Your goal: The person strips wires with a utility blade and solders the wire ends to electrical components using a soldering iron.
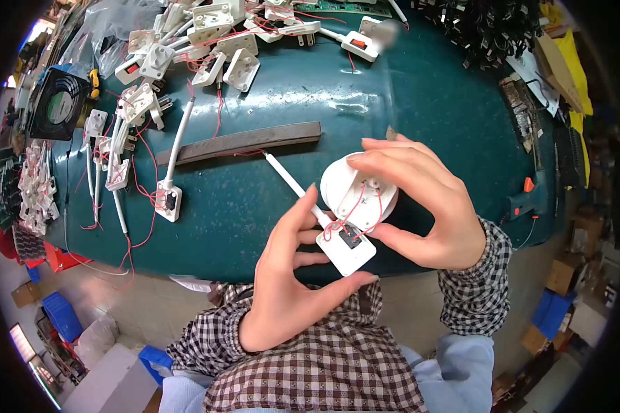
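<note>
My left hand point(279, 282) is closed around a small white plastic housing point(348, 263), its inner side facing up. A black switch body point(350, 237) sits in it, and a white tube point(287, 174) runs from it toward the upper left. Between the thumb and fingers of my right hand point(430, 210) is a round white plastic piece point(334, 182), tilted against the housing's upper end. Thin red wires point(360, 201) link the two parts. What lies beneath the round piece is hidden.
A dark bar point(248, 142) lies across the green table mat point(282, 103). White housings point(213, 24) with wires are heaped at the back left, near a black fan point(58, 103). Black cables point(482, 27) fill the back right; a glue gun point(523, 201) rests at the right edge.
</note>
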`<act>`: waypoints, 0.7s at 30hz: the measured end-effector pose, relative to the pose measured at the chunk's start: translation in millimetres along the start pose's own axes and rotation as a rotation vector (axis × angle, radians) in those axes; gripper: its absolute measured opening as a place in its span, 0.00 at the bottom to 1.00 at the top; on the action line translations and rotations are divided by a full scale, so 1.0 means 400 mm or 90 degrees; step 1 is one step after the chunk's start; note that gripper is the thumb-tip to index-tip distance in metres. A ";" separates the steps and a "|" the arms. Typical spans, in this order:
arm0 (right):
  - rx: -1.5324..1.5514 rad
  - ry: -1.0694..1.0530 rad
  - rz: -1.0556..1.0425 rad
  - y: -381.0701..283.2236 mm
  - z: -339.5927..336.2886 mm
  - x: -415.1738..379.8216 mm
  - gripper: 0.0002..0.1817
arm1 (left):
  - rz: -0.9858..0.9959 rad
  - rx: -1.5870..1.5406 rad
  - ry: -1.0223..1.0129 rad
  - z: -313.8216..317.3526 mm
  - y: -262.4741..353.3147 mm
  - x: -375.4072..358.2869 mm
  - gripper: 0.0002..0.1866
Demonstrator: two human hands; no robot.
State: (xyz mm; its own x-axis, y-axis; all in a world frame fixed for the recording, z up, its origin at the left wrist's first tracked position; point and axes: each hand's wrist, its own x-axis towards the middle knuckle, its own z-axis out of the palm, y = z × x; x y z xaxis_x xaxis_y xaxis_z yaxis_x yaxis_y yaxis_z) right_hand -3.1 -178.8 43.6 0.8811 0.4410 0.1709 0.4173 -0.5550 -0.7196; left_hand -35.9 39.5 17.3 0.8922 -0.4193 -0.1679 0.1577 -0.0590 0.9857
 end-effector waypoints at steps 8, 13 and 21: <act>0.080 0.088 0.024 -0.021 0.013 -0.001 0.35 | 0.129 0.109 0.079 -0.005 0.021 -0.032 0.44; 0.054 0.151 -0.033 -0.074 0.010 -0.003 0.33 | 0.277 0.178 0.133 -0.011 0.042 -0.043 0.41; -0.063 0.242 -0.018 -0.121 0.076 -0.016 0.29 | 0.351 0.151 0.184 -0.083 0.038 -0.054 0.34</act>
State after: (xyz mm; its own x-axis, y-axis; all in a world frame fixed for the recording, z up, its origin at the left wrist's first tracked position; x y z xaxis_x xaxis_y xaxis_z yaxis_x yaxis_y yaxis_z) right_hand -35.8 -133.5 56.7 0.8806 0.1755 0.4402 0.4462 -0.6199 -0.6455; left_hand -38.5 77.8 35.6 0.8982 -0.1877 0.3975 -0.4223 -0.1173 0.8988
